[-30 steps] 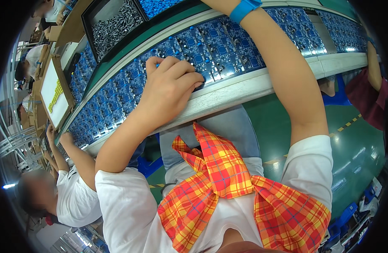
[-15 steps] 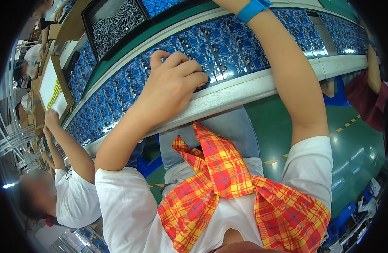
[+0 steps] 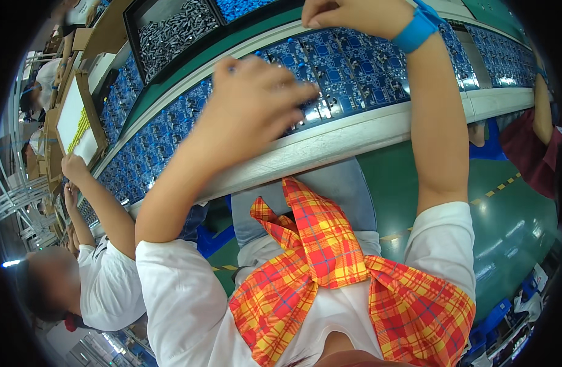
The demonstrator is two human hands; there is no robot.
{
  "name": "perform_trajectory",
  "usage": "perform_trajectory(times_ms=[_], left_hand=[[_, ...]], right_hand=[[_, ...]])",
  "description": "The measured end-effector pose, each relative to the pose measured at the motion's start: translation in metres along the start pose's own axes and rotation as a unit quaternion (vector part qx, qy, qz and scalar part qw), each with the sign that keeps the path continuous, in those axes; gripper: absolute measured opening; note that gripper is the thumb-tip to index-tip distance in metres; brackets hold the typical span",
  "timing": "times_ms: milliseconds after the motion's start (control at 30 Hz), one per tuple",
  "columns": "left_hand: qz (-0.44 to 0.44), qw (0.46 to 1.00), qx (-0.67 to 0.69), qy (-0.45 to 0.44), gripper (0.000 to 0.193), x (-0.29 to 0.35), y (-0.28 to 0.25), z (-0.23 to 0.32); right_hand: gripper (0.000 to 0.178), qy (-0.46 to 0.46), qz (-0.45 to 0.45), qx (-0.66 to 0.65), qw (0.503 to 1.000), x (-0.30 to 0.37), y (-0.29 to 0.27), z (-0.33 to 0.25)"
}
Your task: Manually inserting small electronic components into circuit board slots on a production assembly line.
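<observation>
My left hand hovers over blue circuit boards laid along the line. Its fingers are spread and blurred by motion, with no held thing visible. Higher up, my right hand, with a blue wristband at the wrist, is above the far rail, beside the parts tray. Its fingers are curled together, and whatever they may hold is hidden. The boards carry many small components, among them small round blue parts.
Beyond the far rail stands a black divided tray with grey cylindrical parts and blue parts. A pale near rail borders the line. A co-worker in white sits at left, by a cardboard box. Another person is at right.
My left hand has lifted slightly and its fingers have spread. My right hand, formerly mostly beyond the upper edge, has come back into view, lower and to the right. The boards have shifted slightly right.
</observation>
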State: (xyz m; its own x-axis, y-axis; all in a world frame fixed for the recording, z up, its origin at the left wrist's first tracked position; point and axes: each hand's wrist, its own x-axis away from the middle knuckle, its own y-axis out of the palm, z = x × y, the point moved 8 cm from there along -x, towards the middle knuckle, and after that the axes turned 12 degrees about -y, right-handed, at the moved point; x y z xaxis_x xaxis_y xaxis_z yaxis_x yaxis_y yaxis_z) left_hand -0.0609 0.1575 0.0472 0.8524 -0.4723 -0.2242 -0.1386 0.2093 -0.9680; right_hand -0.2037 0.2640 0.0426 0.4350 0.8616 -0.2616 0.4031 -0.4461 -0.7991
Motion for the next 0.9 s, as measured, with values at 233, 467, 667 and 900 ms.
perform_trajectory(times_ms=[233,467,667,900], left_hand=[[0.194,0.950,-0.006,-0.247,0.030,-0.031,-0.026,-0.193],[0.127,0.937,-0.064,-0.318,0.030,-0.040,-0.001,-0.225],[0.148,0.925,-0.126,-0.327,0.027,-0.040,-0.007,-0.217],[0.211,0.939,0.085,-0.258,0.022,-0.026,-0.023,-0.158]], right_hand=[[0.014,0.024,-0.002,0.071,0.997,-0.005,0.012,0.029],[0.014,0.062,-0.031,0.050,0.996,-0.001,0.010,0.021],[0.011,0.048,-0.028,0.079,0.995,-0.003,0.014,0.019],[0.011,0.041,-0.024,0.077,0.996,-0.005,0.016,0.014]])
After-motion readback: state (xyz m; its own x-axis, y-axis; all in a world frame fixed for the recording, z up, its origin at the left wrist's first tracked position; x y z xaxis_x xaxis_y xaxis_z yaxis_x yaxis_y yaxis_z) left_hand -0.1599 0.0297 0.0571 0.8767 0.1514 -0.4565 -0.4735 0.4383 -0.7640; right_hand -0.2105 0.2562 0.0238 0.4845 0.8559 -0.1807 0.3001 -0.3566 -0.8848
